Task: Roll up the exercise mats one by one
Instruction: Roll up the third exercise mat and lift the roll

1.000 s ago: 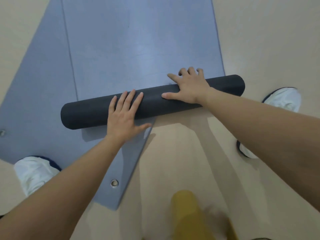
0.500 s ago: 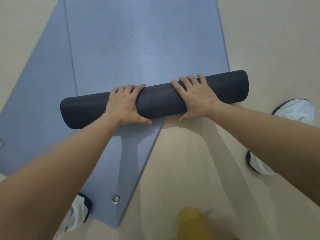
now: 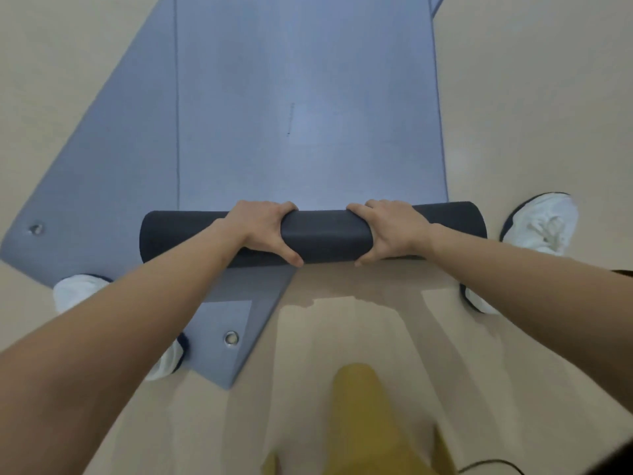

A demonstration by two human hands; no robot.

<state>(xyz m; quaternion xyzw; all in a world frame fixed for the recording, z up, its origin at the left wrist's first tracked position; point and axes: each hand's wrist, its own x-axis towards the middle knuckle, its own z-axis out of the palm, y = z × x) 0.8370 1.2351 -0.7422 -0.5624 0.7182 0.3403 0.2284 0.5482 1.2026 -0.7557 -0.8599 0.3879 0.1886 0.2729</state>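
Observation:
A blue exercise mat [image 3: 308, 97] lies flat on the floor, its near end wound into a dark grey roll [image 3: 325, 234] lying crosswise. My left hand [image 3: 263, 228] grips the roll left of its middle, fingers over the top and thumb at the near side. My right hand [image 3: 390, 228] grips it right of the middle the same way. A second blue mat [image 3: 113, 173] lies underneath at an angle, spreading out to the left, with a metal eyelet [image 3: 231, 338] near its front corner.
My white shoes stand on either side: the left shoe [image 3: 75, 293] on the lower mat's edge, the right shoe [image 3: 541, 221] on the beige floor beside the roll's right end. A yellow object [image 3: 370, 423] hangs blurred at the bottom. A dark cable [image 3: 489, 464] lies at the bottom right.
The roll has moved away from me along the mat and levelled out. Both hands went from lying flat on it to curling round it. My feet stepped forward.

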